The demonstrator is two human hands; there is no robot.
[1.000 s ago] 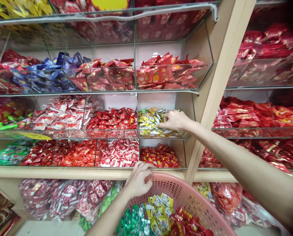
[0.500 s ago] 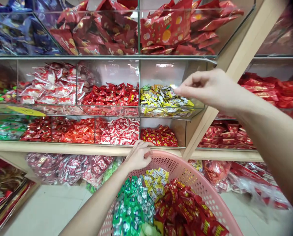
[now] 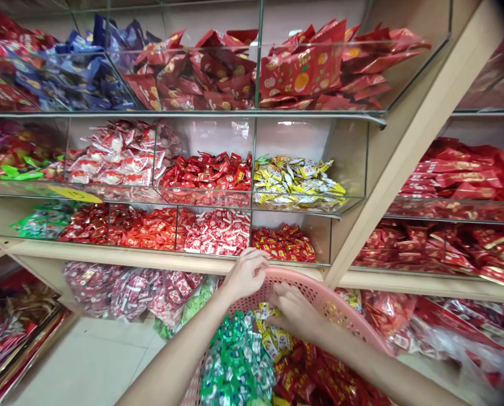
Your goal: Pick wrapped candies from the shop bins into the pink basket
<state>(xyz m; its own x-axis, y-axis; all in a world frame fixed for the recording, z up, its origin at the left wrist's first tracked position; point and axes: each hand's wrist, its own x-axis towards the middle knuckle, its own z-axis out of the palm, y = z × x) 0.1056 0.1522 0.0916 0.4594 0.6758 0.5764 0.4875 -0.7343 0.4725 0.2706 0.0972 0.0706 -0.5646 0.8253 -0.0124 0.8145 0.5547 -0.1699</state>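
Note:
My left hand is closed over the far rim of a pink perforated plastic basket, close to the shelf's front edge. Inside the basket, my right hand hangs over a small heap of yellow-and-white wrapped candies. Its fingers are curled, and whatever they may hold is hidden. Green wrapped candies fill the basket's left side. Red wrapped candies lie on the right, partly under my right forearm. On the middle shelf, a clear bin holds similar yellow-and-white candies.
Clear-walled bins of red, white and blue packets line the shelves. Red candies sit in the bin just beyond the basket. A slanting wooden post stands at right. Bagged candies lie below the wooden shelf edge.
My right hand has come down from the yellow-and-white candy bin into the basket. My left hand stays on the rim. The view has shifted slightly left and up.

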